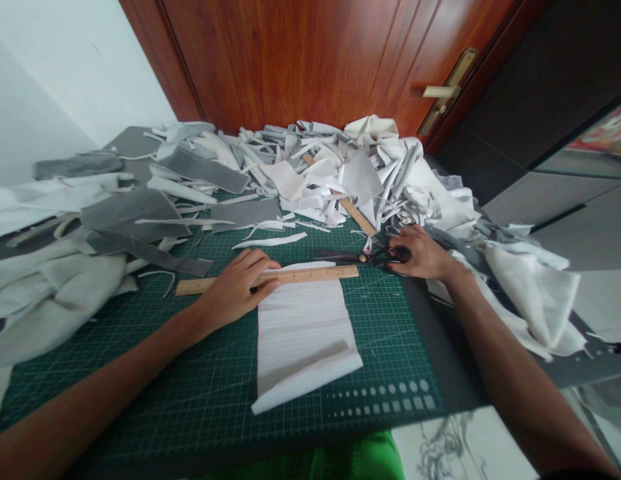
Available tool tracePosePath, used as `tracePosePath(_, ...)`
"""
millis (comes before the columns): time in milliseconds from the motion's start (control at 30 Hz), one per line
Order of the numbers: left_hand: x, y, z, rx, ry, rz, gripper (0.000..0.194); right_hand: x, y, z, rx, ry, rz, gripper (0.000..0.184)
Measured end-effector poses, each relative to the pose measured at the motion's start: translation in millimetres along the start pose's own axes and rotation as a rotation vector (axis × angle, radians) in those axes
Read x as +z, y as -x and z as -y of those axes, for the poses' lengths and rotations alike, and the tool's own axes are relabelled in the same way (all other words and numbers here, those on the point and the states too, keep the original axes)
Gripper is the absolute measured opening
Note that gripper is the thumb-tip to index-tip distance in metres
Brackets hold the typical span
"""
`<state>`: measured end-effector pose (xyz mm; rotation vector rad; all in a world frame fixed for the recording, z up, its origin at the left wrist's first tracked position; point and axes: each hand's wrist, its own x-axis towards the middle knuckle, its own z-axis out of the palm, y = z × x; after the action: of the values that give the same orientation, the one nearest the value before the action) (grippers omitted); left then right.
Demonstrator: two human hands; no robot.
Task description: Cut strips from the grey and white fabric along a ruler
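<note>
A white piece of fabric (303, 327) lies on the green cutting mat (390, 333), its near edge curled over. Across its far end rests a wooden ruler (315, 274). My left hand (245, 280) presses on the ruler, fingers stretched out over it and the thumb along its near edge. Black scissors (365, 258) are gripped by their handles in my right hand (420, 253), to the right of the fabric. Their blades point left, low over the mat just beyond the ruler. Part of the handles is hidden by my fingers.
A large heap of grey and white fabric scraps (290, 173) covers the far side of the table. A second wooden ruler (357, 217) pokes out of it. More cloth (55, 287) lies at left and white fabric (533, 293) at right. Behind stands a wooden door (290, 60).
</note>
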<state>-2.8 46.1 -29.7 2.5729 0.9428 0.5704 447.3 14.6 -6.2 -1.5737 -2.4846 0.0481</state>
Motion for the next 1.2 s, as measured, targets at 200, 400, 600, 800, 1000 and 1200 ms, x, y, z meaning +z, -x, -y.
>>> tracePosePath(200, 0.9, 0, 2, -0.001, 0.023, 0.012, 0.034, -2, 2, -2, -0.005, -0.047, 0.009, 0.021)
tracePosePath(400, 2.2, -1, 5, 0.009, 0.039, 0.017, 0.033, 2, 4, -8, -0.022, -0.19, 0.0, 0.016)
tracePosePath(600, 2.4, 1, 6, 0.002, 0.034, 0.02, 0.034, 1, 6, -13, -0.041, -0.229, -0.007, 0.017)
tracePosePath(800, 2.0, 0, 5, 0.009, 0.026, 0.024, 0.034, -1, 6, -10, -0.024, -0.217, -0.012, 0.033)
tracePosePath(1000, 1.6, 0, 5, 0.009, 0.024, 0.028, 0.033, 1, 6, -12, -0.031, -0.173, -0.04, 0.034)
tracePosePath(1200, 1.0, 0, 3, 0.02, 0.024, 0.024, 0.033, 3, 7, -18, -0.026, -0.148, -0.064, 0.024)
